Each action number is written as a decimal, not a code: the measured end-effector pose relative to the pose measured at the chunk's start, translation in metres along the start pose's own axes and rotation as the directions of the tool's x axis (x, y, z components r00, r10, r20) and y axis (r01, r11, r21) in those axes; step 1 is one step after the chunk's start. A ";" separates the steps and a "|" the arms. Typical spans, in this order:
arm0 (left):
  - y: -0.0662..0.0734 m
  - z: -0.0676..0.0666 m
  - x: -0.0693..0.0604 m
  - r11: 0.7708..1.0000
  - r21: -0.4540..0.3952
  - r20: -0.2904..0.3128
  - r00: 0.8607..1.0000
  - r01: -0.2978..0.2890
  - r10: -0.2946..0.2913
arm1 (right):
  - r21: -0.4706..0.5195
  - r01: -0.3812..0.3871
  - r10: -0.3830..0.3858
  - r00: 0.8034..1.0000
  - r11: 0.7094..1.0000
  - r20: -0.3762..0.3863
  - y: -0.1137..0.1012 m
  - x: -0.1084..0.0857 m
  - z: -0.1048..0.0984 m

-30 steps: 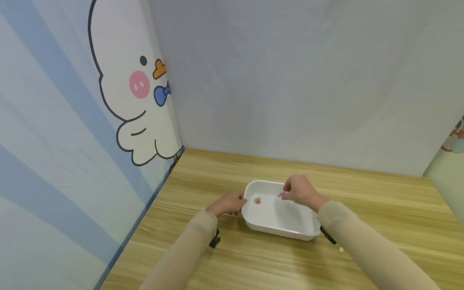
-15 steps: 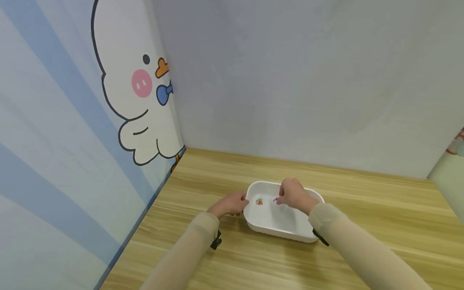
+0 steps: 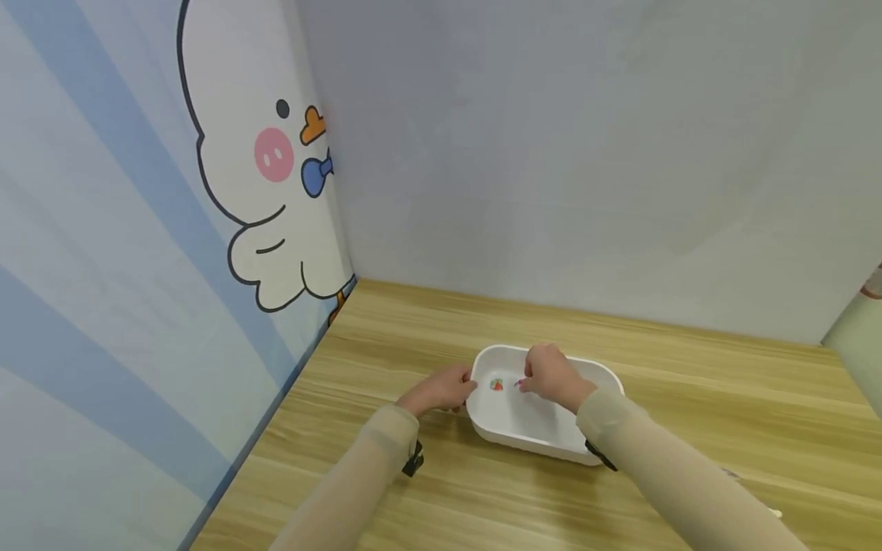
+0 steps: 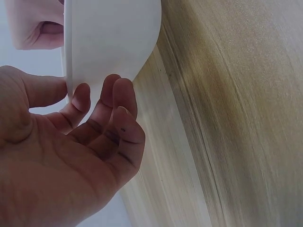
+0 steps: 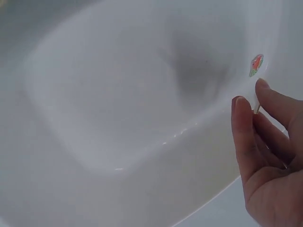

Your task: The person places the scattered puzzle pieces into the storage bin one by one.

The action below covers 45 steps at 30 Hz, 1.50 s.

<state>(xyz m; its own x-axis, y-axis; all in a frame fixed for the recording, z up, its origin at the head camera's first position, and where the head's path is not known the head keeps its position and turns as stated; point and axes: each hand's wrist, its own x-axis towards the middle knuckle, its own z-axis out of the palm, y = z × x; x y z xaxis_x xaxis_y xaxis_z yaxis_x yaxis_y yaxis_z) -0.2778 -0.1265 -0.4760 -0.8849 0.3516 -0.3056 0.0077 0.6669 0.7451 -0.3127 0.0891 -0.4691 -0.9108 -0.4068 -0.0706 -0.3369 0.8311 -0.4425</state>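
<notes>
A white plastic tray [image 3: 544, 442] with rounded corners stands on the wooden table. My left hand [image 3: 446, 387] pinches its left rim between thumb and index finger; in the left wrist view the other fingers [image 4: 125, 99] curl loosely outside the wall. Over the tray's inside, my right hand [image 3: 553, 375] pinches a small pink piece [image 3: 518, 383]. The right wrist view shows only a thin pale edge [image 5: 257, 109] of it between the fingertips; its kind is unclear. Left of it, a small flat red-and-green piece [image 3: 496, 385] lies in the tray.
The wood-grain table [image 3: 413, 329] extends around the tray. Beside my right sleeve [image 3: 661, 451] lie small pale pieces [image 3: 775, 513], partly hidden. A grey-white curtain [image 3: 551, 153] closes off the back, and a cloth with a cartoon duck [image 3: 276, 229] hangs at the left.
My right hand has moved left and slightly down inside the tray with the small pink piece, towards the red-and-green one. The left hand keeps its pinch on the rim. The view has shifted slightly.
</notes>
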 end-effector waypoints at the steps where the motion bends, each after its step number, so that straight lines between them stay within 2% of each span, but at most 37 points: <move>1: 0.000 0.000 0.000 1.000 -0.001 -0.001 1.000 -0.002 0.002 | 0.003 -0.012 0.012 1.000 1.000 0.002 -0.001 0.000 0.001; 7: -0.003 0.005 0.001 1.000 0.002 0.005 1.000 -0.022 0.022 | 0.002 -0.063 0.063 0.997 0.998 0.038 -0.005 0.000 0.008; 11: -0.003 0.004 0.000 1.000 -0.006 0.001 1.000 -0.014 0.014 | -0.009 -0.080 0.080 0.995 0.997 0.060 -0.004 0.003 0.011; 20: -0.002 0.000 0.001 1.000 0.012 -0.015 1.000 -0.017 0.017 | -0.093 -0.015 0.020 0.998 0.996 0.052 -0.004 0.013 0.011; 26: 0.000 -0.001 0.000 1.000 0.013 -0.012 1.000 -0.025 0.025 | -0.061 -0.076 0.082 0.992 0.995 0.093 -0.006 0.019 0.015; 31: 0.001 0.000 0.000 1.000 0.005 -0.014 1.000 -0.022 0.022 | -0.068 -0.095 0.104 0.986 0.993 0.132 -0.007 0.022 0.019; 34: 0.000 0.001 0.001 1.000 0.008 -0.015 1.000 -0.021 0.021 | -0.085 -0.086 0.097 0.986 0.993 0.137 -0.007 0.022 0.019; 40: -0.002 0.000 0.002 0.999 0.006 -0.014 0.999 -0.034 0.034 | -0.179 -0.043 0.066 0.990 0.983 0.127 -0.006 0.024 0.017; 45: -0.002 -0.001 0.001 0.999 0.020 -0.003 0.999 -0.040 0.040 | -0.201 -0.058 0.090 0.984 0.978 0.155 -0.005 0.026 0.019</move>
<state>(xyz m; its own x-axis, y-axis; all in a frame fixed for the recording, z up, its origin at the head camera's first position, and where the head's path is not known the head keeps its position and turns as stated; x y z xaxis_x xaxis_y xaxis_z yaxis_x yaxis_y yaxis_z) -0.2791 -0.1281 -0.4777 -0.8853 0.3760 -0.2737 0.0524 0.6654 0.7446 -0.3303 0.0674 -0.4856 -0.8894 -0.3844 -0.2475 -0.3250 0.9123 -0.2492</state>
